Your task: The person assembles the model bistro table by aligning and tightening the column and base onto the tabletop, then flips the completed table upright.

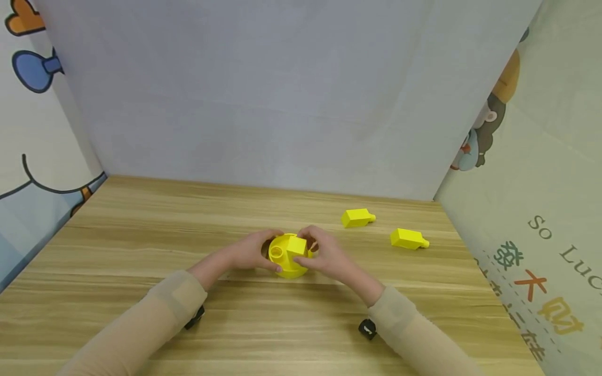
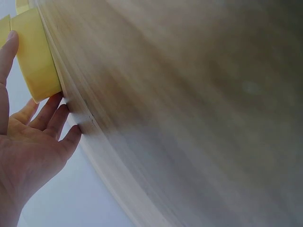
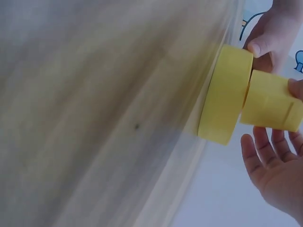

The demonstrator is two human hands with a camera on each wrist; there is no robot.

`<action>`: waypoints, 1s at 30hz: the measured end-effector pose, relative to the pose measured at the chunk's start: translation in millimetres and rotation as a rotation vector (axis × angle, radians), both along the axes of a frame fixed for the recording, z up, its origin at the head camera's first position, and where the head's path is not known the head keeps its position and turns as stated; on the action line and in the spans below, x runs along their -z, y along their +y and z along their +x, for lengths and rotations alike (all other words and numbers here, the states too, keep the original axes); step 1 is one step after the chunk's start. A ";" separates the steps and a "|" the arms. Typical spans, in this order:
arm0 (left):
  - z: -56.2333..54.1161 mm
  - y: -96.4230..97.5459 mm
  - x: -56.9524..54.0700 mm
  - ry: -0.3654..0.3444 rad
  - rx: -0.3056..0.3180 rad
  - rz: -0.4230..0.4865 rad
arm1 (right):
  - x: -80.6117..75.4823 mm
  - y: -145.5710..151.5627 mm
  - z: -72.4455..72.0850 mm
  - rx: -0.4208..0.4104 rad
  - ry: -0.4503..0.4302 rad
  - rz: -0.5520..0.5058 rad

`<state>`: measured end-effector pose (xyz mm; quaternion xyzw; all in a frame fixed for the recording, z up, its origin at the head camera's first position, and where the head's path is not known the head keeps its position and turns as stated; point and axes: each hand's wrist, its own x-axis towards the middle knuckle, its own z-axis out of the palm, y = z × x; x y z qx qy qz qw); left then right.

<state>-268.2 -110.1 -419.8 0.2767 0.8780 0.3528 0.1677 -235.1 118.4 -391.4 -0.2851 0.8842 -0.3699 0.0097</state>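
A round, shallow yellow base (image 1: 290, 273) with a raised rim and a small ring socket (image 1: 276, 253) lies on the wooden table in the head view. Thumb on its near side and fingers round the far side, my left hand (image 1: 251, 251) grips it from the left. Above the base's right part, a yellow block (image 1: 297, 245) stands upright, pinched between the thumb and fingers of my right hand (image 1: 329, 256). In the right wrist view the block (image 3: 269, 101) is right against the base (image 3: 225, 94); whether it is seated cannot be told. The block's lower end is hidden.
Two more yellow blocks with round pegs lie on their sides at the right rear, one farther back (image 1: 356, 218) and one farther right (image 1: 408, 239). A plain cloth (image 1: 263, 104) hangs behind the wooden table (image 1: 282, 334), with printed cloths at both sides.
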 end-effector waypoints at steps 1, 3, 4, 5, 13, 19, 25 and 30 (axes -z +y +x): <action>0.2 0.2 0.0 0.002 0.001 0.002 | 0.4 -1.5 0.5 0.017 -0.009 -0.007; 0.4 0.6 0.2 0.000 -0.002 0.006 | 1.3 -3.2 1.0 0.041 -0.029 -0.011; 0.6 0.8 0.0 -0.005 -0.005 0.007 | 1.4 -3.5 1.2 0.042 -0.031 -0.010; 0.7 0.9 -0.1 -0.009 -0.007 0.008 | 1.5 -3.4 1.1 0.036 -0.036 -0.008; 0.3 0.0 -1.1 -0.008 -0.002 0.002 | -3.9 6.6 -3.1 -0.195 -0.071 0.013; 1.0 -0.6 -1.5 -0.001 0.006 0.014 | -5.6 8.2 -8.9 -0.290 -0.034 0.020; 1.5 -0.4 -1.9 -0.002 0.010 0.015 | -4.7 9.1 -11.0 -0.273 -0.033 -0.001; 1.6 0.3 -1.7 -0.010 0.004 0.009 | -4.4 9.5 -11.4 -0.156 -0.067 -0.023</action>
